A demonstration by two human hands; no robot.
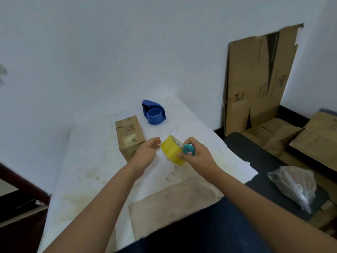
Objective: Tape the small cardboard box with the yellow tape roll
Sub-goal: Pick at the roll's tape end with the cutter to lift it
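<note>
From the head camera, the small cardboard box (pixel 129 137) is seen closed on the stained white cloth (pixel 91 161) that covers the table; its contents cannot be seen. The yellow tape roll (pixel 171 150) is held just right of the box, gripped by the right hand (pixel 196 156), whose fingers are clamped on the roll together with a small teal round object (pixel 188 149). The left hand (pixel 145 152) is placed between the box and the roll, fingers loosely apart and curled, nothing gripped. Behind the box, a blue tape dispenser (pixel 154 112) is set with its hub bare. Far right of the box, a plastic bag (pixel 295 187) with unclear contents is seen, with flattened cardboard (pixel 255 79) propped against the wall.
</note>
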